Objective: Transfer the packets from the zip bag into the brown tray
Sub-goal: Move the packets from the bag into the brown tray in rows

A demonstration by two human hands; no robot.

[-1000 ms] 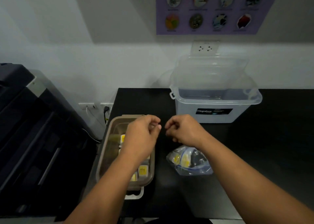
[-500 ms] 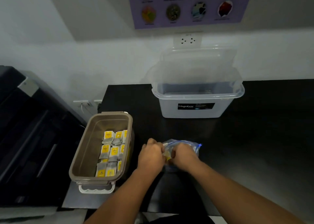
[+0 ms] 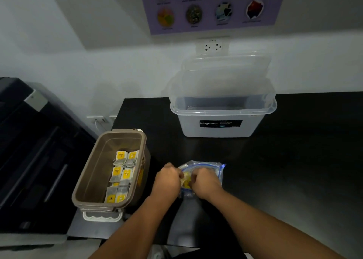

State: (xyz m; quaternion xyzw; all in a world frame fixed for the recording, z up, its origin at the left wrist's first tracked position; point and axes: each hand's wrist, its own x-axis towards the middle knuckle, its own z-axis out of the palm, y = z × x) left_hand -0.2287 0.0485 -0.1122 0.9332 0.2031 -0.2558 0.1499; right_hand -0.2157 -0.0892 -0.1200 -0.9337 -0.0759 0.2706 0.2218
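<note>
Brown plastic tray (image 3: 92,172) sits lower left, with yellow packets (image 3: 121,172) lined up along its right side. The zip bag (image 3: 215,168) is a bit to its right, bottom centre on the black table (image 3: 294,160). Left hand (image 3: 167,180) and right hand (image 3: 205,182) both grip the bag's mouth, fingers curled, with more packets peeking out between them.

White wall (image 3: 78,42), purple poster (image 3: 210,28), wall socket (image 3: 212,46), black table (image 3: 294,150), dark machine at left (image 3: 39,160)
</note>
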